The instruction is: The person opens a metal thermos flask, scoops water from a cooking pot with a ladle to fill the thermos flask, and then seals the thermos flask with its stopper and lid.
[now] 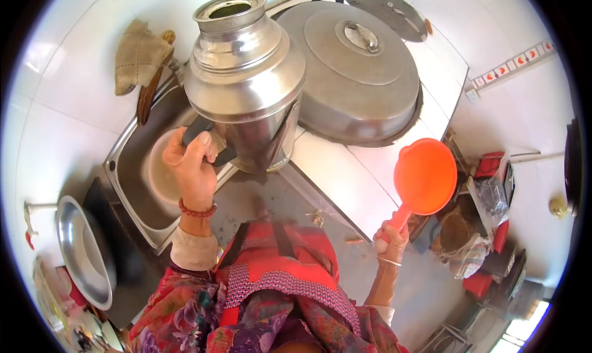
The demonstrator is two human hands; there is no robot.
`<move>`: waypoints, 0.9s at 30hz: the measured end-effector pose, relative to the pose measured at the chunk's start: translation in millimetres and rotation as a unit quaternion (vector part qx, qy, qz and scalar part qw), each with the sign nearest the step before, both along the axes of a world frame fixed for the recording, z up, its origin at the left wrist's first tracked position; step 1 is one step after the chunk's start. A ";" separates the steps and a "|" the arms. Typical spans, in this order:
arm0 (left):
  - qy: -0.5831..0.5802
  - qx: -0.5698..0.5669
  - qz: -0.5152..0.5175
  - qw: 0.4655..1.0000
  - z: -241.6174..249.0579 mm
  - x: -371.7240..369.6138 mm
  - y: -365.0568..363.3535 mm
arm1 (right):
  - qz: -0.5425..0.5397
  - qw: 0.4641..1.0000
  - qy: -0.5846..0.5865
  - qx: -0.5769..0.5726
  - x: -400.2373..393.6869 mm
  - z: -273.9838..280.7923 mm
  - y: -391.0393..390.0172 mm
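My left hand [196,168] is wrapped round the black handle of a shiny metal flask [246,87]. The flask is upright, and its round mouth at the top is uncovered. On the right, my right hand [393,237] grips the handle of an orange plastic ladle [425,175], its round bowl raised above the hand beside the tiled counter. What the bowl holds, if anything, I cannot make out. Behind the flask, a large pot with a domed metal lid [351,69] is set into the counter.
A steel sink [132,168] with a pale basin [161,168] in it lies at the left. A metal bowl [85,251] stands at the far left. Cloth mitts [140,57] hang on the wall. A flat metal disc [385,7] leans at the back. Bags and boxes crowd the right.
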State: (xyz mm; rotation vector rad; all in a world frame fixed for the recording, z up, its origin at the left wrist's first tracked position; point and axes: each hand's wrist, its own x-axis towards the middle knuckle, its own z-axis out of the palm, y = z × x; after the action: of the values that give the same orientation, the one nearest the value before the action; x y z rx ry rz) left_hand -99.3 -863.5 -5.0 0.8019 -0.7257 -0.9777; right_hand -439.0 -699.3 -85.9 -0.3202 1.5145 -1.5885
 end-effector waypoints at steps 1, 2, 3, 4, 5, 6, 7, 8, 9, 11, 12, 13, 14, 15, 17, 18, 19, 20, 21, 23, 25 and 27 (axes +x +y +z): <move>0.003 0.001 -0.007 1.000 0.6 1.7 -5.9 | 0.001 1.000 0.018 -0.001 -0.4 6.2 -4.2; 0.000 0.004 -0.023 1.000 2.4 3.7 -9.7 | 0.002 0.999 0.036 0.001 -1.7 13.7 -6.9; -0.002 0.006 -0.037 0.999 2.7 4.8 -13.1 | 0.004 0.999 0.048 -0.004 -3.8 21.8 -12.8; 0.001 0.004 -0.041 0.999 1.4 5.2 -17.2 | 0.000 0.999 0.051 -0.005 -7.8 28.4 -21.5; -0.005 0.005 -0.046 0.999 1.4 5.7 -18.7 | -0.003 0.996 0.089 -0.001 -12.2 35.5 -29.6; -0.011 0.004 -0.051 0.999 1.6 5.1 -20.8 | -0.006 0.992 0.127 0.001 -15.9 43.8 -40.3; 0.010 0.020 -0.036 0.999 2.0 2.4 -22.3 | -0.017 0.990 0.137 0.017 -16.6 57.0 -55.2; 0.012 0.013 -0.040 0.999 1.9 1.5 -25.6 | -0.022 0.990 0.139 0.010 -23.1 64.8 -70.9; -0.001 0.011 -0.049 0.999 2.2 2.1 -27.1 | 0.000 0.983 0.185 0.014 -31.0 72.0 -85.2; -0.018 0.004 -0.052 0.998 3.5 -3.4 -25.3 | 0.042 0.969 0.242 0.009 -49.2 78.1 -120.7; -0.026 0.011 -0.040 0.999 6.4 -7.1 -25.2 | 0.055 0.966 0.252 -0.001 -57.1 80.7 -139.7; -0.034 0.017 -0.029 0.999 9.4 -12.4 -26.8 | 0.073 0.957 0.281 -0.008 -64.1 85.5 -161.2; -0.041 0.022 -0.017 0.999 12.1 -18.3 -28.2 | 0.093 0.946 0.311 -0.014 -71.3 91.3 -184.0; -0.056 0.024 -0.008 0.998 18.0 -24.2 -28.0 | 0.102 0.930 0.352 -0.039 -77.0 94.5 -208.3; -0.081 0.001 -0.009 0.997 9.3 -20.3 -32.7 | 0.126 0.892 0.430 -0.060 -81.4 103.6 -256.8; -0.105 -0.014 -0.010 0.994 3.9 -14.4 -34.0 | 0.143 0.871 0.466 -0.058 -79.2 109.8 -279.5; -0.100 0.001 -0.015 0.995 1.7 -9.7 -34.8 | 0.158 0.876 0.452 -0.053 -72.8 114.0 -300.0; -0.103 -0.002 -0.011 0.995 2.6 -10.3 -36.9 | 0.175 0.880 0.439 -0.047 -67.1 117.4 -319.9; -0.106 0.019 0.013 0.994 3.6 -11.4 -38.4 | 0.176 0.857 0.481 -0.061 -66.9 107.9 -343.6; -0.112 0.038 0.051 0.992 -1.0 -6.8 -44.0 | 0.179 0.832 0.519 -0.081 -61.3 88.3 -384.7; -0.129 0.048 0.055 0.989 -5.5 7.4 -48.7 | 0.180 0.782 0.593 -0.064 -46.5 78.5 -412.5; -0.099 0.053 0.053 0.992 -8.5 17.8 -53.7 | 0.167 0.769 0.615 -0.052 -32.6 65.1 -438.5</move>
State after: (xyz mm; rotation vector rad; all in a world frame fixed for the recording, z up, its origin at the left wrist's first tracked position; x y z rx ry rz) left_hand -81.5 -917.2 -13.5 1.0309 -0.7973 -0.8550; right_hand -471.6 -1137.8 -20.8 -1.8663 2.0780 -1.1182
